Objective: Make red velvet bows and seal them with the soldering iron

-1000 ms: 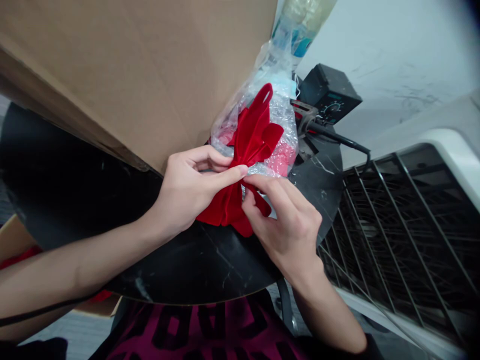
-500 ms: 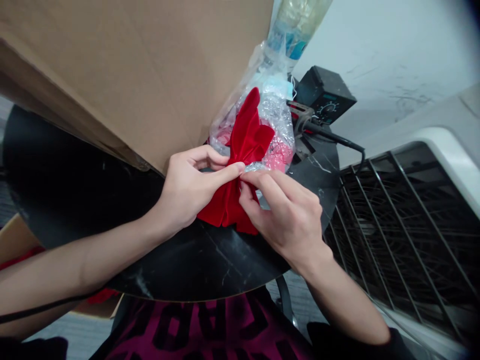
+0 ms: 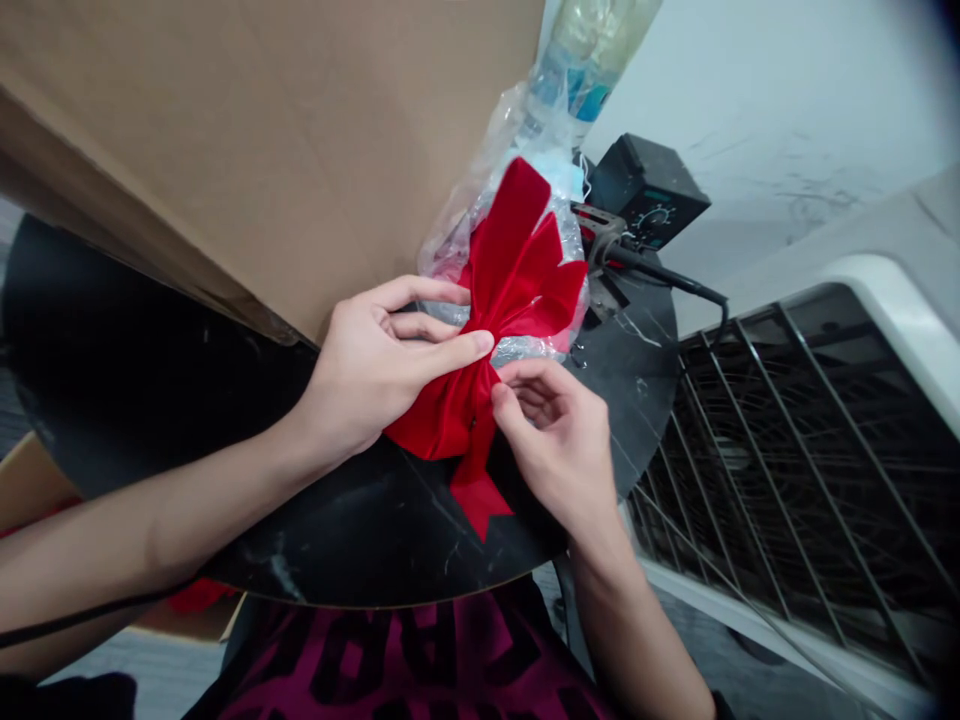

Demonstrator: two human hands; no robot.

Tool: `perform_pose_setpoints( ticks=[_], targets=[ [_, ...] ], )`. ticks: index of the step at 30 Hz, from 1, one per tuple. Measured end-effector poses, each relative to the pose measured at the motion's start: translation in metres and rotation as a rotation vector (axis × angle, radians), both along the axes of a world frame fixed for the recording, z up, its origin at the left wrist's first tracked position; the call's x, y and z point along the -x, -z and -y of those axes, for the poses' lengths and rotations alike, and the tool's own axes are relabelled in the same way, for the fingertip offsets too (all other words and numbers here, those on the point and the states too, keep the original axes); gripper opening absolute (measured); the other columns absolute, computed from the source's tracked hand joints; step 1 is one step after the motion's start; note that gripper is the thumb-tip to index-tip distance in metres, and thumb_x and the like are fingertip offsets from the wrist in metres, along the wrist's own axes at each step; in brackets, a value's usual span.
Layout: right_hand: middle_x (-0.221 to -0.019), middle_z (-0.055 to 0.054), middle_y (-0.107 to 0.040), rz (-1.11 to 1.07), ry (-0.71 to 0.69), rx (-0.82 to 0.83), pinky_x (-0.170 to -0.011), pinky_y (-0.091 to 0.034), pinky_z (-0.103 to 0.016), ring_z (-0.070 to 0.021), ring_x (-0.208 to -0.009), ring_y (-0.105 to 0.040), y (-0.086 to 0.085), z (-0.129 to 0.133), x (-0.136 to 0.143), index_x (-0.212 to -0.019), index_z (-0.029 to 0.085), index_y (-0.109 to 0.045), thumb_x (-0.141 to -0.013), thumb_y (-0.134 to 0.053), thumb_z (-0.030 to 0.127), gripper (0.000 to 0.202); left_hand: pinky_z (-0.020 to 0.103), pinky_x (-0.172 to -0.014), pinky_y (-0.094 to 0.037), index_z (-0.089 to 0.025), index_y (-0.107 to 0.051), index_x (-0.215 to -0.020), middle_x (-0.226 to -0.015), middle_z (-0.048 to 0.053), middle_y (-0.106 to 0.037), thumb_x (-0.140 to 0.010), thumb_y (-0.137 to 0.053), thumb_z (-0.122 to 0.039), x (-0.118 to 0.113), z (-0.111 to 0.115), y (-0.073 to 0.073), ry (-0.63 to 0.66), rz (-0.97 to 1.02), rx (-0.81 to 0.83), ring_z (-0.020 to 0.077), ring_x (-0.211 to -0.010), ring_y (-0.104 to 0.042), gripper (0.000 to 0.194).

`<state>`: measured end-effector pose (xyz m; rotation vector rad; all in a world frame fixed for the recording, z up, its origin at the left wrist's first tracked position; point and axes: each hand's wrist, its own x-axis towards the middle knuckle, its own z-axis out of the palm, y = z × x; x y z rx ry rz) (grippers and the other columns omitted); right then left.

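A red velvet bow (image 3: 517,270) is held above the black round table (image 3: 360,540), its loops fanned out on the far side and a notched ribbon tail hanging toward me. My left hand (image 3: 382,365) pinches the gathered middle of the bow, thumb on top, with the fingers behind partly hidden. At the near right of that middle, my right hand (image 3: 559,430) grips a fold of the same bow between thumb and forefinger. Behind the bow lies a clear plastic bag (image 3: 469,215) with pink and red pieces showing through it.
A large cardboard box (image 3: 300,150) stands on the table at the left and back. At the back right are a black soldering station (image 3: 649,190), a soldering iron (image 3: 660,268) and a bottle (image 3: 592,70). A grilled heater or fan unit (image 3: 787,450) stands at the right.
The bow has turned in my hands, so its loops fan out wider and a notched tail now shows below. My right hand has moved down slightly from the middle, still gripping the ribbon.
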<state>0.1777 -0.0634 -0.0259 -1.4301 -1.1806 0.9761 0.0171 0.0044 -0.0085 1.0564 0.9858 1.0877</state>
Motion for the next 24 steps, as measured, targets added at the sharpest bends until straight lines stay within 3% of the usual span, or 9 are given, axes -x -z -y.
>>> perform_pose_setpoints(
  ticks=[3,6,10,15,17,21,24],
  targets=[
    [-0.087,0.003,-0.076,0.121,-0.184,0.118,-0.075,-0.059,-0.025,-0.0123,-0.077,-0.072,-0.011,0.008,-0.028,-0.111,0.023,-0.068,-0.079,-0.069,0.008,0.035,0.023,-0.073,-0.063,-0.021,-0.073,-0.104,-0.077,-0.002,-0.078,-0.069,-0.096,-0.019,0.002,-0.003,0.001,-0.007,-0.039,-0.048,0.0156,-0.073,-0.076,0.042],
    [-0.097,0.001,-0.079,0.246,-0.367,0.203,-0.082,-0.061,-0.026,-0.0128,-0.084,-0.075,-0.020,0.015,-0.051,-0.116,0.023,-0.070,-0.087,-0.069,0.011,0.032,0.023,-0.072,-0.062,-0.022,-0.067,-0.099,-0.075,-0.004,-0.075,-0.070,-0.094,-0.018,0.002,-0.004,0.002,-0.001,-0.031,-0.081,0.0151,-0.072,-0.075,0.040],
    [-0.106,-0.002,-0.080,0.341,-0.175,-0.012,-0.088,-0.061,-0.025,-0.0138,-0.091,-0.076,-0.025,0.011,-0.045,-0.115,0.022,-0.074,-0.093,-0.076,0.028,0.022,0.022,-0.068,-0.061,-0.023,-0.065,-0.096,-0.075,-0.003,-0.074,-0.072,-0.093,-0.019,0.002,-0.003,0.004,0.042,-0.080,-0.106,0.0154,-0.072,-0.076,0.037],
    [-0.095,0.000,-0.080,0.518,-0.123,-0.240,-0.081,-0.058,-0.021,-0.0106,-0.080,-0.073,-0.024,0.005,-0.012,-0.101,0.020,-0.076,-0.099,-0.066,0.020,0.010,0.021,-0.065,-0.060,-0.024,-0.064,-0.094,-0.075,-0.004,-0.075,-0.072,-0.093,-0.017,0.002,-0.001,0.005,0.074,-0.064,-0.120,0.0152,-0.070,-0.076,0.038],
    [-0.088,0.000,-0.079,0.443,-0.075,-0.176,-0.074,-0.058,-0.021,-0.0106,-0.074,-0.071,-0.020,0.007,-0.009,-0.097,0.020,-0.076,-0.100,-0.066,0.023,0.011,0.021,-0.063,-0.059,-0.024,-0.063,-0.094,-0.073,-0.004,-0.075,-0.071,-0.093,-0.015,0.003,-0.001,0.006,0.103,-0.019,-0.106,0.0148,-0.067,-0.076,0.040],
    [-0.079,-0.001,-0.077,0.094,-0.075,0.065,-0.061,-0.057,-0.022,-0.0126,-0.067,-0.071,-0.011,0.011,-0.017,-0.091,0.019,-0.076,-0.096,-0.071,0.037,0.019,0.018,-0.063,-0.057,-0.022,-0.068,-0.087,-0.073,-0.004,-0.073,-0.069,-0.093,-0.011,0.002,-0.002,0.008,0.142,0.001,-0.119,0.0113,-0.066,-0.071,0.033],
    [-0.076,-0.002,-0.078,-0.028,-0.003,0.077,-0.062,-0.061,-0.026,-0.0152,-0.065,-0.073,-0.008,0.003,-0.023,-0.088,0.019,-0.075,-0.088,-0.080,0.045,0.026,0.019,-0.067,-0.057,-0.020,-0.074,-0.078,-0.076,-0.002,-0.072,-0.070,-0.093,-0.013,0.002,-0.002,0.006,0.138,-0.072,-0.196,0.0119,-0.072,-0.069,0.022]
  ],
)
